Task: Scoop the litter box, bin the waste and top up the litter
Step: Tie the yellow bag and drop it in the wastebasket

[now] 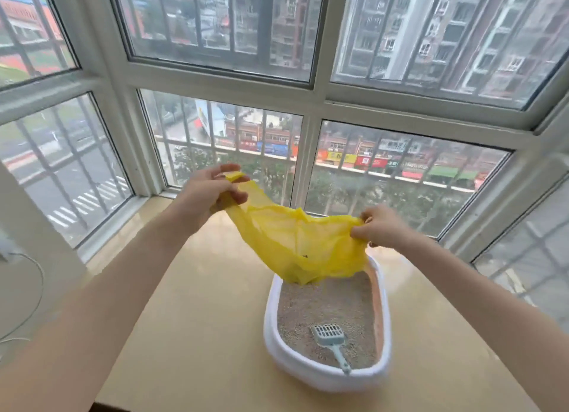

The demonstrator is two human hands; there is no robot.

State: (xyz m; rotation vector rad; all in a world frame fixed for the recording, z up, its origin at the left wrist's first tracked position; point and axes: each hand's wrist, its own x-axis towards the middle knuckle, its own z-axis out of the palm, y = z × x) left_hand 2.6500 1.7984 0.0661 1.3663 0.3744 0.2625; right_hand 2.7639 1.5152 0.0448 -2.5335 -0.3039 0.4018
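Note:
A thin yellow plastic bag (295, 245) is stretched in the air between both hands, above the far end of the litter box. My left hand (212, 193) pinches one edge of its mouth, held higher. My right hand (378, 227) pinches the opposite edge. The bag's bottom hangs down to the litter. The white oval litter box (272, 328) sits on a beige sill and holds grey-brown litter (323, 304). A pale blue slotted scoop (331, 339) lies in the litter near the front, its handle leaning on the front rim.
The beige windowsill surface (197, 304) runs left and right of the box. Large barred windows (234, 140) close off the far side and both flanks. A white cable (37, 288) hangs at the left edge.

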